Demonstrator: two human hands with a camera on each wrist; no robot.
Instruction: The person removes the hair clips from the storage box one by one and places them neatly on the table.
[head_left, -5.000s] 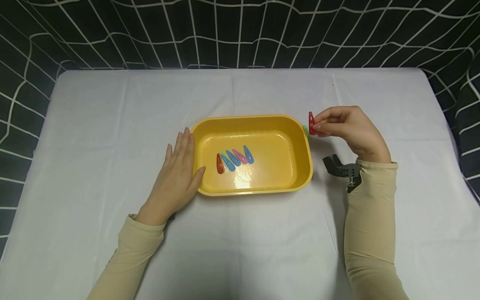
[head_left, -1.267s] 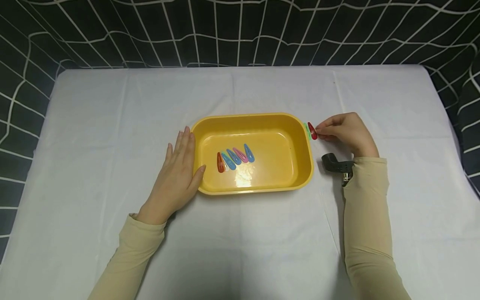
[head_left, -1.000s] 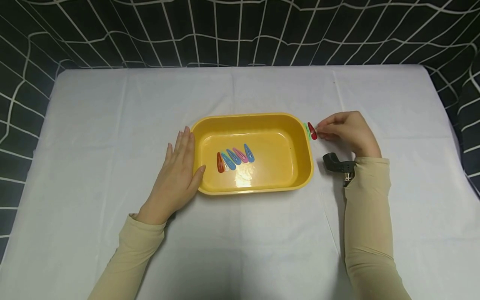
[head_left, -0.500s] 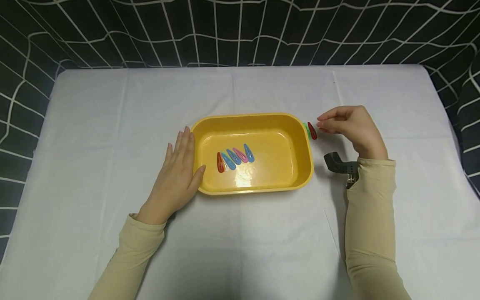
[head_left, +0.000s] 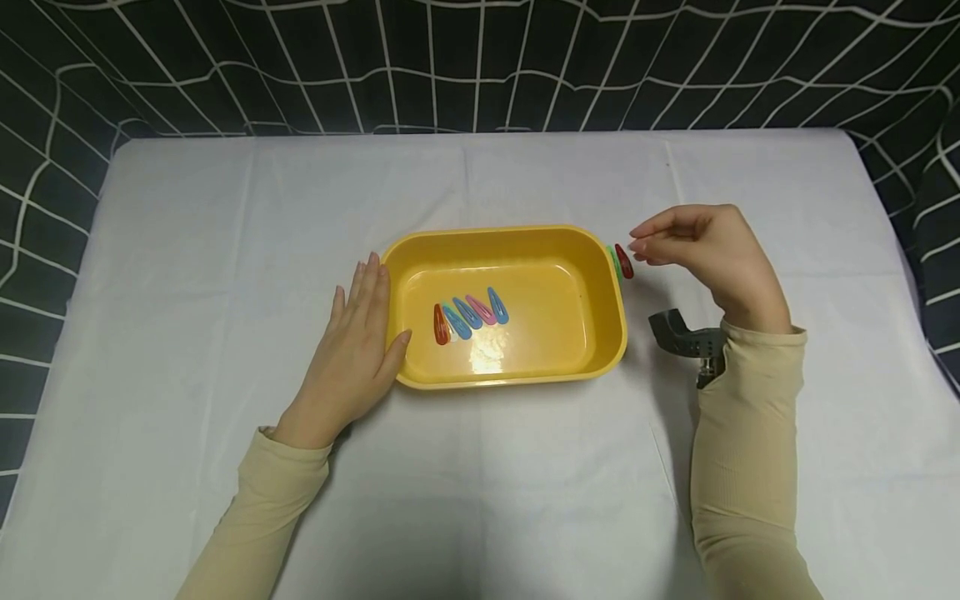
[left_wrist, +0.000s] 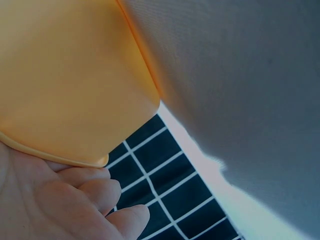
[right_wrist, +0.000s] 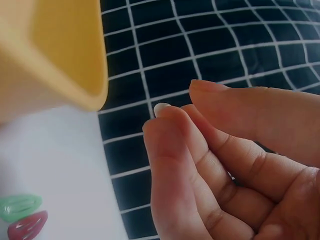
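Observation:
My left hand (head_left: 348, 358) lies with straight fingers against the left end of a yellow tray (head_left: 510, 384), its thumb over the rim. In the left wrist view, those fingers sit along the tray's edge. My right hand (head_left: 712, 258) hovers past the tray's right end, thumb and fingertips apart, holding nothing. Close to its fingertips, a red snap hair clip (head_left: 624, 262) lies on the cloth beside a green hair clip (head_left: 614, 260), which the rim partly hides in the head view. Both also show low in the right wrist view, the green clip (right_wrist: 20, 206) above the red.
Inside the tray, a red clip (head_left: 441, 325), a pink clip (head_left: 481, 311) and several blue clips (head_left: 498, 306) lie in a slanting row left of centre. A white cloth (head_left: 300, 192) covers the table. Dark netting-patterned fabric (head_left: 480, 67) hangs behind it.
Five seconds ago my right hand pinched the red clip in the air. It laid it beside the green clip, let go, and rose slightly. The left hand and tray stay put.

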